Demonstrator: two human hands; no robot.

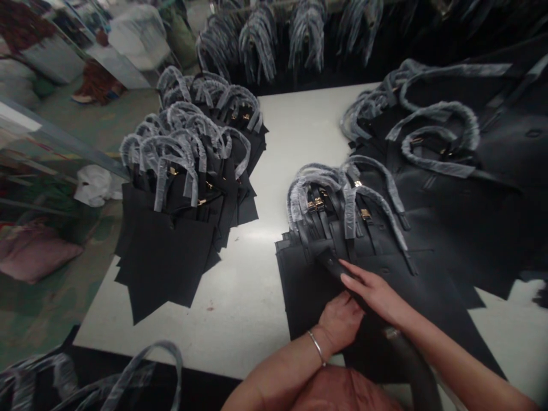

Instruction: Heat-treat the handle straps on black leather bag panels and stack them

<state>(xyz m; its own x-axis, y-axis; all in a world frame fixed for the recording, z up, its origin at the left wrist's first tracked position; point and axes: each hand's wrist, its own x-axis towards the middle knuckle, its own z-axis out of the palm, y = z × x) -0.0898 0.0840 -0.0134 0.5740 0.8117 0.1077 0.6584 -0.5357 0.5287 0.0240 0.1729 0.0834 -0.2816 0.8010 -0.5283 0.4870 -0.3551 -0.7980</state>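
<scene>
A black bag handle (410, 358), thick and curved with a flat end tab, runs between my hands and down toward my body. My right hand (377, 292) closes on it just behind the tab, fingers pointing along its edge. Below and to the left, my left hand (342, 321), with a bracelet at the wrist, is curled against the handle's underside; its fingertips are partly hidden. Under both hands lie black bag panels (303, 279) in a fanned stack. Beyond them stand several plastic-wrapped handles (319, 177) with gold-coloured buckles.
Another fanned stack of black panels (171, 257) with wrapped handles lies on the white table (252, 285) at left. More panels (471, 228) spread over the right side. Wrapped handles (259, 43) hang in bunches behind the table. A pink sack (36, 251) rests on the floor.
</scene>
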